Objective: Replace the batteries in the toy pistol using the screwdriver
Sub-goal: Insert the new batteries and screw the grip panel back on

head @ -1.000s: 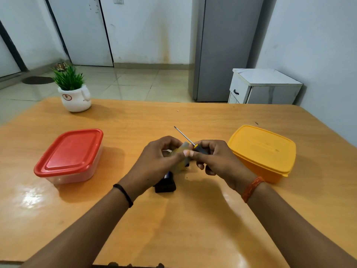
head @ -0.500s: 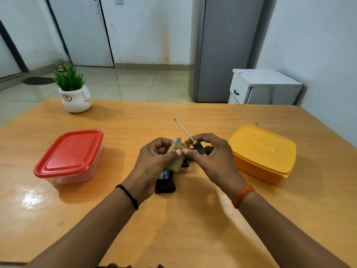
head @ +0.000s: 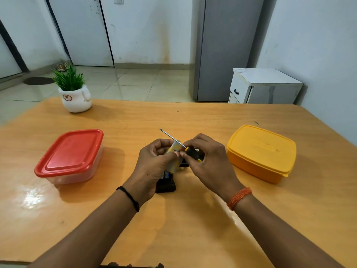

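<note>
My left hand (head: 154,163) grips a yellowish plastic cover piece (head: 173,159), held upright above the table's middle. My right hand (head: 208,161) holds the screwdriver (head: 173,140) by its black and yellow handle; the thin metal shaft points up and to the far left. The thumb and forefinger of that hand also pinch at the cover's edge. The black toy pistol (head: 166,184) lies on the table under my left hand, mostly hidden, with batteries partly visible in its open grip.
A red-lidded clear box (head: 71,153) stands at the left, a yellow lidded box (head: 260,151) at the right. A white pot with a green plant (head: 74,93) sits at the far left corner. The wooden table (head: 183,219) has bare surface near me.
Both hands rose slightly with the cover piece, and my right hand turned the screwdriver so more of its handle shows. The pistol stayed on the table.
</note>
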